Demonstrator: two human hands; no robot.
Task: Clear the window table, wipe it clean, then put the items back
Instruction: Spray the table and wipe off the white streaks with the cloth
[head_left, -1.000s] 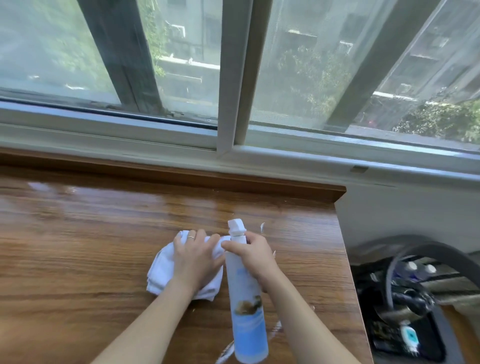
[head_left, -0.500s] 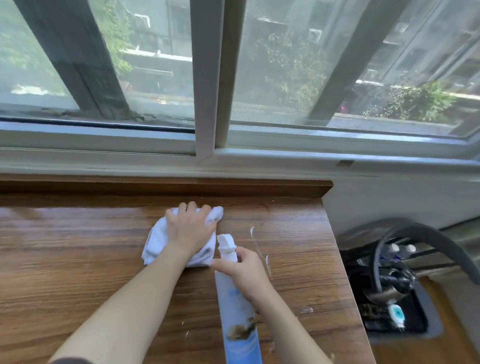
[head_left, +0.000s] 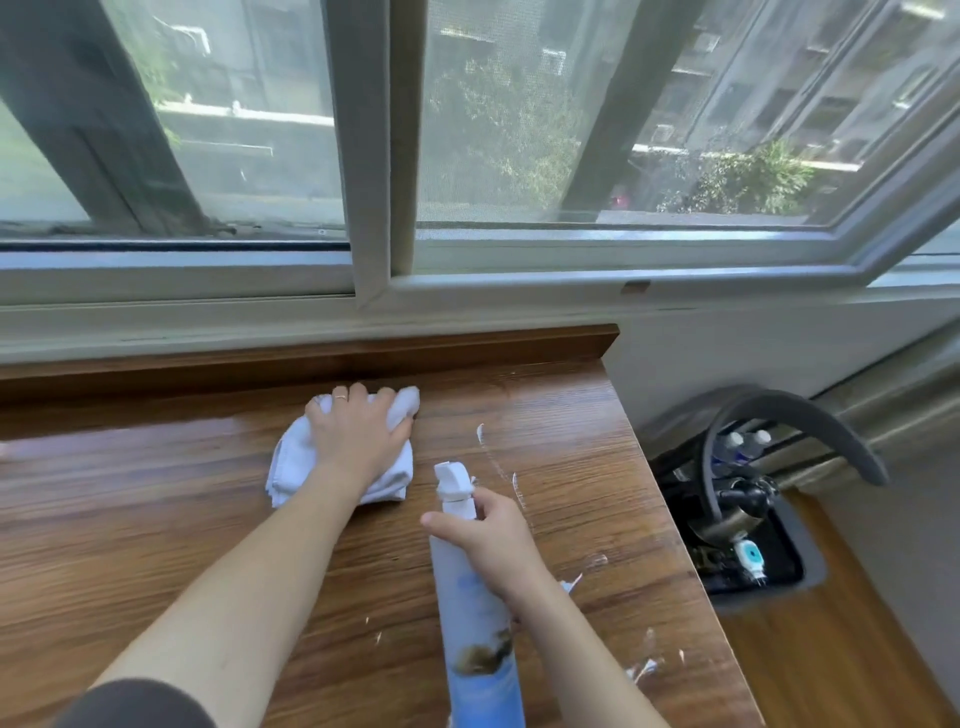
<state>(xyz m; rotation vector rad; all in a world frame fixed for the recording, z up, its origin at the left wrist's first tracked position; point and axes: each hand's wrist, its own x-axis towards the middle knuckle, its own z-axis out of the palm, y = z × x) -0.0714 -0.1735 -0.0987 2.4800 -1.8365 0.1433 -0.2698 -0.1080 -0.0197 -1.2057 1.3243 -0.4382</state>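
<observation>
The person's left hand (head_left: 358, 441) lies flat on a crumpled white cloth (head_left: 298, 457), fingers spread and curled slightly over its far edge, pressing it onto the glossy brown wood-grain table (head_left: 130, 519) close to the raised wooden back ledge (head_left: 467, 353). Just right of that hand and nearer the body, the right hand (head_left: 493, 540) wraps around the neck of a tall pale-blue spray bottle with a white nozzle (head_left: 480, 613), the nozzle tilted away toward the window. White foam streaks (head_left: 493, 457) mark the wood just beyond the right hand
</observation>
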